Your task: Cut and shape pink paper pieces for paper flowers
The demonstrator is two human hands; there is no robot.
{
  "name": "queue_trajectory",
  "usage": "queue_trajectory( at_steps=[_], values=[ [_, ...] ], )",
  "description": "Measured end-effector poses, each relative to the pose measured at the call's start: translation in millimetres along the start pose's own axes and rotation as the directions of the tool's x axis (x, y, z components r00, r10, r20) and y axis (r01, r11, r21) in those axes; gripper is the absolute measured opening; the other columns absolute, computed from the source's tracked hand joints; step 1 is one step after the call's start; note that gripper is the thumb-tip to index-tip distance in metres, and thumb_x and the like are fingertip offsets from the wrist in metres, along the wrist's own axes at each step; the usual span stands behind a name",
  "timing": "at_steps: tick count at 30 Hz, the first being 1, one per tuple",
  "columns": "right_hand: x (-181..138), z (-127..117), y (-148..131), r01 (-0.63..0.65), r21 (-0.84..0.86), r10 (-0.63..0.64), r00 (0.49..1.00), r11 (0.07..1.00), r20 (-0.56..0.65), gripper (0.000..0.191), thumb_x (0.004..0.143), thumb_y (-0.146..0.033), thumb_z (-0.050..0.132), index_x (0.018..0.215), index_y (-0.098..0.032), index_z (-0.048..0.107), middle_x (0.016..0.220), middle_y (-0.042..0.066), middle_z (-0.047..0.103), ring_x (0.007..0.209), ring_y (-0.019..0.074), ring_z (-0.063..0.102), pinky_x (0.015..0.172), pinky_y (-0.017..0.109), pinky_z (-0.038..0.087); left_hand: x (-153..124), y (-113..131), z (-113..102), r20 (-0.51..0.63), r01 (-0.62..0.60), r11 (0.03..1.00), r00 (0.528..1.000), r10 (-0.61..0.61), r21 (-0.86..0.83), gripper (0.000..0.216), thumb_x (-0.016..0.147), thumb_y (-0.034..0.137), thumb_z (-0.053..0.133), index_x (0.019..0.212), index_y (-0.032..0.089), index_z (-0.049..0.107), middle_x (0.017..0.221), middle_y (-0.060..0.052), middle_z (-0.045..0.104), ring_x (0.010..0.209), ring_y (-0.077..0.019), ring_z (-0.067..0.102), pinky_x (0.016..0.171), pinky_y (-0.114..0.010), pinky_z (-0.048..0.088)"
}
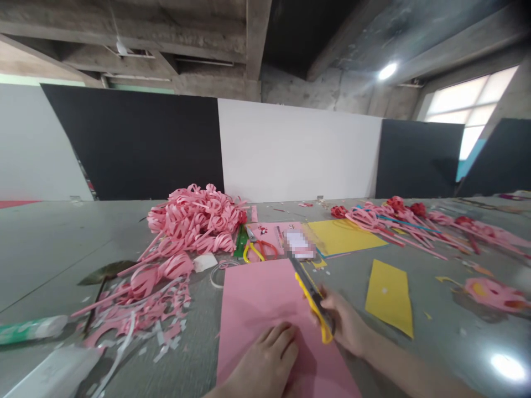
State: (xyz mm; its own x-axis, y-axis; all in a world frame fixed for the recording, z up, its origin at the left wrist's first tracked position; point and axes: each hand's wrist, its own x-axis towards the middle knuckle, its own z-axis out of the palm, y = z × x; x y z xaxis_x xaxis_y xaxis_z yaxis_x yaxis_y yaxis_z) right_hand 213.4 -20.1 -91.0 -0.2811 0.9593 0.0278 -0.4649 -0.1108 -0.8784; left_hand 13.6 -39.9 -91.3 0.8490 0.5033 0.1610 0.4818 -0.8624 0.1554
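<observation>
A sheet of pink paper [253,293] lies on the grey table in front of me. My left hand [269,354] rests palm down on its lower part, fingers laid on the paper and nothing held. In my right hand [338,318] is a yellow and black utility knife [313,298], gripped by its handle over the right side of the sheet. The knife points away from me, up and to the left, and its tip is near the far edge of the paper. Whether the blade touches the paper I cannot tell.
A heap of curled pink paper strips [194,218] stands at the back left, with paper scraps [166,309] nearer. Scissors [255,251] and yellow sheets [348,236] lie beyond the pink sheet. A yellow piece [390,296] and pink paper flowers [398,218] are rightward; a glue tube [37,329] is left.
</observation>
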Motion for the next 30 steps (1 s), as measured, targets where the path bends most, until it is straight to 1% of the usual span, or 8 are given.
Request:
queue_trajectory(
  at_steps=[2, 5, 8, 11, 17, 22, 25, 30],
  values=[
    [1.1, -4.1, -4.2, -0.017, -0.017, 0.016, 0.999, 1.000, -0.042, 0.014, 0.070, -0.019, 0.044, 0.083, -0.019, 0.049, 0.074, 0.000, 0.054, 0.052, 0.0086, 0.049, 0.050, 0.021, 0.038, 0.3, 1.6, -0.4, -0.013, -0.005, 1.000, 1.000, 0.005, -0.001, 0.040, 0.076, 0.031, 0.050, 0.112, 0.014, 0.048, 0.118, -0.012, 0.050, 0.110, -0.0261, 0.043, 0.093, -0.038, 0.036],
    [4.1, -6.9, -6.0, -0.042, -0.131, 0.032, 0.996, 0.990, -0.078, 0.014, 0.077, -0.031, 0.045, 0.085, -0.019, 0.046, 0.062, -0.004, 0.048, 0.038, 0.0046, 0.036, 0.039, 0.017, 0.028, 1.0, 2.7, 0.3, -0.039, -0.002, 1.000, 0.999, 0.002, -0.001, 0.033, 0.074, 0.029, 0.052, 0.104, 0.016, 0.051, 0.110, -0.011, 0.054, 0.102, -0.0251, 0.047, 0.087, -0.037, 0.041],
    [5.1, -3.6, -4.6, -0.021, -0.323, 0.006, 0.999, 0.946, -0.047, 0.027, 0.080, -0.042, 0.045, 0.095, -0.020, 0.045, 0.067, -0.003, 0.049, 0.035, 0.0020, 0.030, 0.036, 0.017, 0.020, 1.7, 1.1, 0.7, -0.032, 0.004, 1.000, 0.999, -0.004, -0.002, 0.033, 0.072, 0.029, 0.054, 0.102, 0.017, 0.051, 0.105, -0.010, 0.055, 0.097, -0.0248, 0.048, 0.083, -0.037, 0.042],
    [3.5, 0.9, -2.9, 0.038, -0.470, -0.035, 0.999, 0.882, 0.015, 0.033, 0.080, -0.043, 0.044, 0.103, -0.019, 0.044, 0.072, -0.002, 0.048, 0.038, 0.0021, 0.030, 0.037, 0.017, 0.020, 2.0, -0.7, -1.0, -0.021, 0.024, 1.000, 0.999, -0.025, -0.020, 0.034, 0.071, 0.029, 0.054, 0.102, 0.017, 0.051, 0.103, -0.009, 0.055, 0.095, -0.0243, 0.048, 0.083, -0.037, 0.042],
    [1.9, -3.4, -2.3, 0.120, -0.577, -0.083, 0.992, 0.808, 0.091, 0.037, 0.085, -0.040, 0.037, 0.112, -0.015, 0.043, 0.052, -0.006, 0.036, 0.043, 0.0060, 0.031, 0.043, 0.019, 0.025, 1.6, 1.0, -5.1, -0.010, 0.036, 0.999, 0.999, -0.037, -0.022, 0.035, 0.072, 0.028, 0.053, 0.105, 0.017, 0.050, 0.105, -0.008, 0.053, 0.096, -0.0242, 0.047, 0.086, -0.036, 0.040],
    [-0.3, -4.5, -4.2, 0.083, -0.548, -0.024, 0.993, 0.832, 0.113, 0.038, 0.085, -0.039, 0.037, 0.115, -0.016, 0.041, 0.054, -0.006, 0.037, 0.046, 0.0064, 0.032, 0.046, 0.019, 0.029, 0.6, 2.8, -5.7, 0.007, 0.049, 0.998, 0.999, -0.049, -0.029, 0.034, 0.073, 0.029, 0.052, 0.104, 0.017, 0.050, 0.105, -0.009, 0.053, 0.097, -0.0243, 0.047, 0.086, -0.037, 0.039],
    [-1.1, -3.4, -4.4, 0.055, -0.501, -0.024, 0.997, 0.864, 0.067, 0.034, 0.083, -0.038, 0.042, 0.111, -0.018, 0.045, 0.056, -0.005, 0.040, 0.047, 0.0063, 0.034, 0.048, 0.018, 0.031, 0.1, 3.0, -4.6, 0.015, 0.061, 0.997, 0.998, -0.061, -0.040, 0.035, 0.071, 0.030, 0.054, 0.104, 0.017, 0.050, 0.107, -0.008, 0.053, 0.099, -0.0245, 0.046, 0.087, -0.037, 0.039],
    [4.1, -8.3, -10.4, 0.020, -0.138, -0.039, 0.990, 0.990, -0.139, 0.026, 0.078, -0.039, 0.050, 0.098, -0.022, 0.051, 0.077, 0.000, 0.051, 0.061, 0.0090, 0.046, 0.057, 0.020, 0.039, 1.1, 2.3, -5.7, 0.034, 0.057, 0.996, 0.998, -0.055, -0.061, 0.037, 0.074, 0.029, 0.051, 0.109, 0.019, 0.047, 0.113, -0.006, 0.051, 0.103, -0.0234, 0.044, 0.092, -0.036, 0.035]
  ],
)
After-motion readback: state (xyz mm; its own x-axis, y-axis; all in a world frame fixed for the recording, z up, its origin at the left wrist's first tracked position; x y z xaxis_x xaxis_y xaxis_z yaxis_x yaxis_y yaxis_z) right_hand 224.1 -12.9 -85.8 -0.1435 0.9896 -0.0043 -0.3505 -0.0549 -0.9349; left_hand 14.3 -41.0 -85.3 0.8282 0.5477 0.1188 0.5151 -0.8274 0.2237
